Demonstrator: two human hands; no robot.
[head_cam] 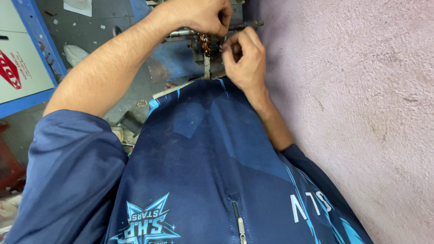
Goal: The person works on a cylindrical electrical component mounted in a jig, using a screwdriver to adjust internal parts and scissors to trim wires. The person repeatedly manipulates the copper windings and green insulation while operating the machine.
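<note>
Copper wire, wound as a small coil, sits on a threaded metal shaft at the top of the view, beside the pink wall; the left hand is clenched over the shaft, the right hand pinches at the coil; the shaft's long axis runs left-right, pointing at the wall; I'd say a slip could loosen turns or nick fingers.

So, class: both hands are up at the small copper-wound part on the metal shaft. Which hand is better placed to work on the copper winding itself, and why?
Probably the right hand: its fingertips sit pinched right beside the copper winding. The left hand is closed over the metal shaft above, seemingly steadying it.
</note>
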